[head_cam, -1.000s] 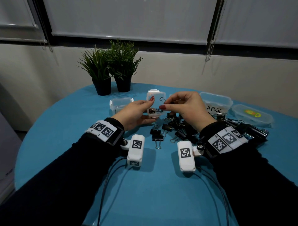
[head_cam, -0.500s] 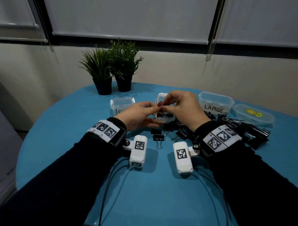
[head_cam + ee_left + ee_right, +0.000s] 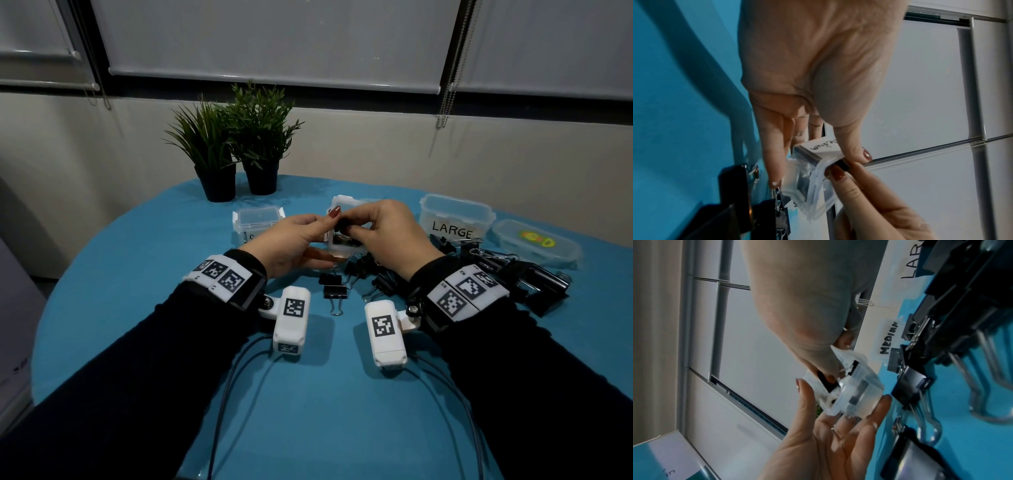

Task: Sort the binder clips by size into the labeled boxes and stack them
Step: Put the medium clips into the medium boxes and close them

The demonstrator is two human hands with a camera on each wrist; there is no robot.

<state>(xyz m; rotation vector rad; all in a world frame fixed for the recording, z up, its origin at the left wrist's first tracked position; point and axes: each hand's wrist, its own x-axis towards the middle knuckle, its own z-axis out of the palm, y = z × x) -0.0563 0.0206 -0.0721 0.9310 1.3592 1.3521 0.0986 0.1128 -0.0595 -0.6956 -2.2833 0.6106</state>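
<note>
Binder clip [image 3: 342, 226] pinched by right hand [image 3: 387, 236] over medium box [image 3: 339, 240], gripped in left hand [image 3: 291, 243].

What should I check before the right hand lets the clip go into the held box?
1. Left hand holds the clear box firmly: ok.
2. Box label reads "medium": ok.
3. Right hand pinches the black clip at the box mouth: ok.
4. Clip size fits the label: cannot tell.
5. Room left inside the box: cannot tell.
6. Sorting finished: not ok, loose clips lie on the table.
</note>
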